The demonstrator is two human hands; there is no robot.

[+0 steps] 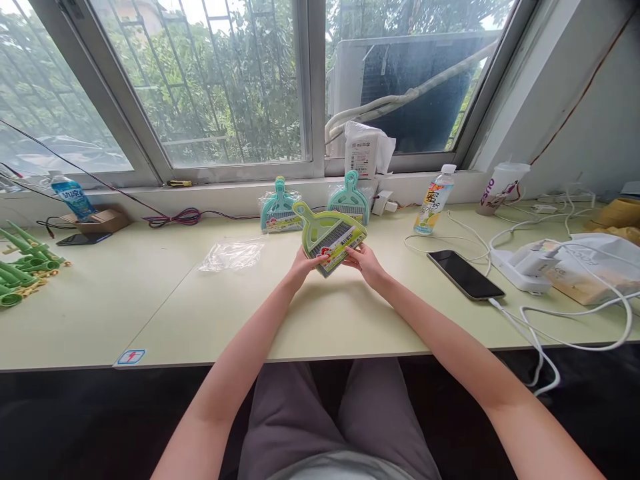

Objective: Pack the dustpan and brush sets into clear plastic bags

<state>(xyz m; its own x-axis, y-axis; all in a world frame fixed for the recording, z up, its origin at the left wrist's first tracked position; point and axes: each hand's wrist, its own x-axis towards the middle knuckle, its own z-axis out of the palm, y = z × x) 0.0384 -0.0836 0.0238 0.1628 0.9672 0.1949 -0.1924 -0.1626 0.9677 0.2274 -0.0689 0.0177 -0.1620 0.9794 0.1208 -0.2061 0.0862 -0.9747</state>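
Observation:
A lime-green mini dustpan and brush set (330, 237) with a printed label is held just above the pale desk (210, 320), handle pointing up and left. My left hand (303, 265) grips its lower left edge. My right hand (365, 261) grips its lower right edge by the label. Both hands have their fingers closed on it. Behind it, two teal dustpan sets (279, 210) (349, 200) in clear wrap lean near the window sill. An empty clear plastic bag (233, 253) lies to the left of my hands.
A black phone (465, 275) on a white cable lies to the right, beside a power strip (520, 270) with chargers and looping cords. A drink bottle (433, 200), a cup (500, 187), green plastic parts (23, 267) at far left, and a blue bottle (73, 195) stand around the desk.

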